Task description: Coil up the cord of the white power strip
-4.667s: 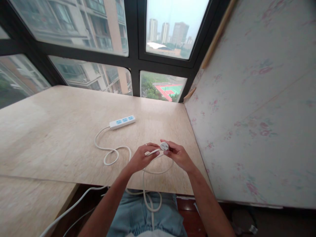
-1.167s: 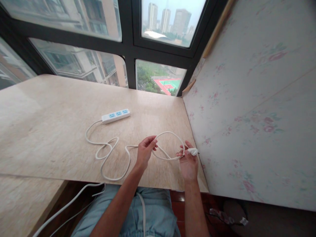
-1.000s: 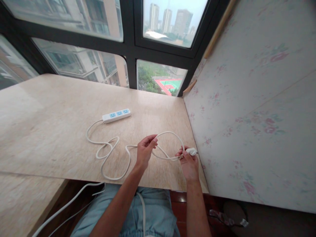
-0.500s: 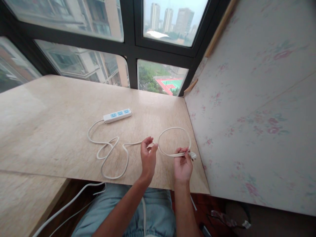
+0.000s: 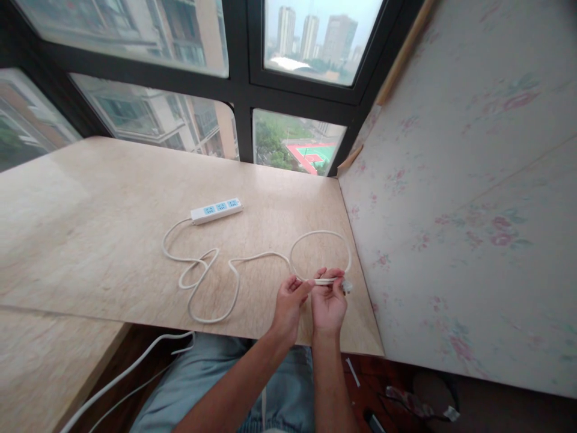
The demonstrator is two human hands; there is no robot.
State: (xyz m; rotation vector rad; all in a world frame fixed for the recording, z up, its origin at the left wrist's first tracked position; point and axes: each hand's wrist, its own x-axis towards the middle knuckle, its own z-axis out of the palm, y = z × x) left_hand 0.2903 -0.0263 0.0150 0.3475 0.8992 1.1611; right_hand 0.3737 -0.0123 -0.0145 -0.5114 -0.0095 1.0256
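Note:
A white power strip (image 5: 217, 211) with blue sockets lies on the beige tabletop (image 5: 103, 228). Its white cable (image 5: 211, 270) snakes toward me and ends in a round loop (image 5: 321, 235) near the right wall. My right hand (image 5: 329, 300) pinches the doubled cable just behind the white plug (image 5: 346, 285) where the loop closes. My left hand (image 5: 288, 304) is right beside it, fingertips closed on the same stretch of cable.
A flowered panel (image 5: 460, 198) walls off the right side of the tabletop. Dark-framed windows (image 5: 243, 90) run along the back. Another white cable (image 5: 126, 379) hangs below the table's front edge at the left. My lap in light blue cloth (image 5: 216, 391) is underneath.
The cable end has been bent into a closed round loop on the table. My left hand has moved right from mid-cable to join my right hand at the plug end.

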